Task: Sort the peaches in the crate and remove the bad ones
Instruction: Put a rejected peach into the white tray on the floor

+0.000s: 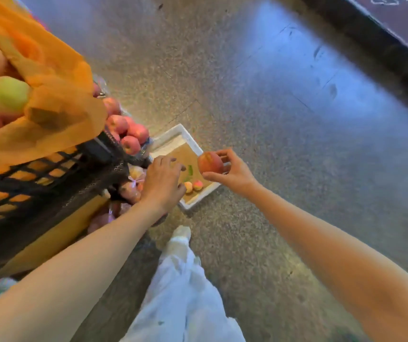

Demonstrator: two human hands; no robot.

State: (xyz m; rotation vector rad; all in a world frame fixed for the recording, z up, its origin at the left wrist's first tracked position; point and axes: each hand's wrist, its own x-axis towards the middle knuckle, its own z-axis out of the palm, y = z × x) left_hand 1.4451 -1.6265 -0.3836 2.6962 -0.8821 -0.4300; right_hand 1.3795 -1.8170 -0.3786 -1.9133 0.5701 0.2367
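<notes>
My right hand (232, 170) holds a red peach (210, 162) in its fingertips, above the right rim of a white foam box (175, 132) on the floor. Two small peaches (193, 186) lie on the brown lining inside that box. My left hand (164, 181) hovers over the box's left side, palm down, fingers loosely spread, with nothing visibly in it. At the left a black plastic crate (49, 183) lined with orange netting (57, 99) holds several peaches (6, 95).
Red apples (130, 130) are piled beyond the crate, and bagged fruit (131, 188) sits low beside it. My white trouser leg and shoe (182, 267) stand on the speckled floor (272, 107). A dark ledge (383, 38) runs along the top right.
</notes>
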